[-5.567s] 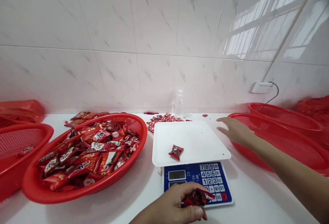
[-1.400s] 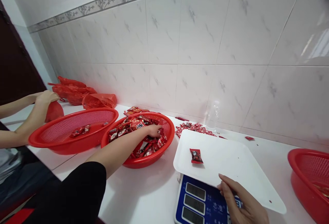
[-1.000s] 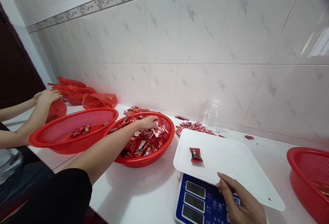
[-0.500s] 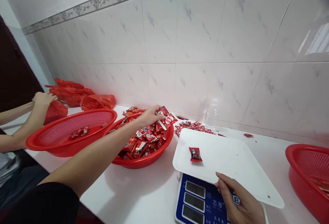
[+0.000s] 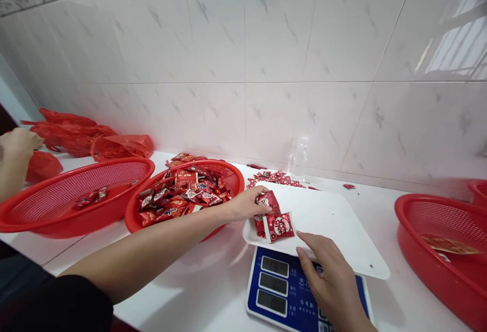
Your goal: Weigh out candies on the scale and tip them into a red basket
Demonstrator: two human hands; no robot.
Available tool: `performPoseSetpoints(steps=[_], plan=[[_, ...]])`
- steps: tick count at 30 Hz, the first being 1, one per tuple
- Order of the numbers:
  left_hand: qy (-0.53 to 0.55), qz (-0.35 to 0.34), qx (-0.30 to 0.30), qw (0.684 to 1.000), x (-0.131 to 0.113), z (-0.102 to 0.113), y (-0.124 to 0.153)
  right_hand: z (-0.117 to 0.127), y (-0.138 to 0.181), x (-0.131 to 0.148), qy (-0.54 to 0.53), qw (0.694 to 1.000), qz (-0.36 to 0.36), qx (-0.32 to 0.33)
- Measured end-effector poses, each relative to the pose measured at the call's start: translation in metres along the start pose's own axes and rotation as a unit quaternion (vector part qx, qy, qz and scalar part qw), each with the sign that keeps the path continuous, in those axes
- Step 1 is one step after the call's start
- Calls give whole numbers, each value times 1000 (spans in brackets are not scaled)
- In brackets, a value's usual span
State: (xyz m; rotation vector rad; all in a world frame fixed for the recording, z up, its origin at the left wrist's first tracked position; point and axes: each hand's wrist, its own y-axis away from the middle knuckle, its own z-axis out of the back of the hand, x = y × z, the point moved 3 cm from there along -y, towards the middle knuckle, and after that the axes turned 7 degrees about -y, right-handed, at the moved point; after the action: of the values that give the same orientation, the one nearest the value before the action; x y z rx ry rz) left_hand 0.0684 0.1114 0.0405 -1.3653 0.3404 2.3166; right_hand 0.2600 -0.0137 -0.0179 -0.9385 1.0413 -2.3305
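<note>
left hand (image 5: 251, 204): pinching red packets (image 5: 280, 227), left end of white tray (image 5: 323, 210) | right hand (image 5: 330, 273): slightly spread, tray's near edge

Red packets (image 5: 280, 227) printed white, white tray (image 5: 335, 223), blue scale (image 5: 294, 291), red baskets (image 5: 414, 253), grey-veined tiles (image 5: 277, 42)

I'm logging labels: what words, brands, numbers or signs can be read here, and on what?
"志": on the blue scale; the character after it is partly covered by the right hand.
Scale displays: digits too dim to read.
Scale's small print and keys: too small or covered.
Packet at the left hand: lettering too blurred.
Packets in the basket: too small.
</note>
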Motion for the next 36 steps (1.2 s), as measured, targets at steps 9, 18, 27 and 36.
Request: performPoseSetpoints(steps=[9,18,27,36], plan=[[41,23,-27,999,-3,13,2,-10,0,3,140,981,93,93],[111,32,-73,991,-10,14,-4,-11,2,3,161,976,101,108],[136,41,-100,985,-8,18,-11,-12,2,4,166,974,103,113],[-37,6,-76,996,4,13,-20,-11,3,3,148,978,89,118]])
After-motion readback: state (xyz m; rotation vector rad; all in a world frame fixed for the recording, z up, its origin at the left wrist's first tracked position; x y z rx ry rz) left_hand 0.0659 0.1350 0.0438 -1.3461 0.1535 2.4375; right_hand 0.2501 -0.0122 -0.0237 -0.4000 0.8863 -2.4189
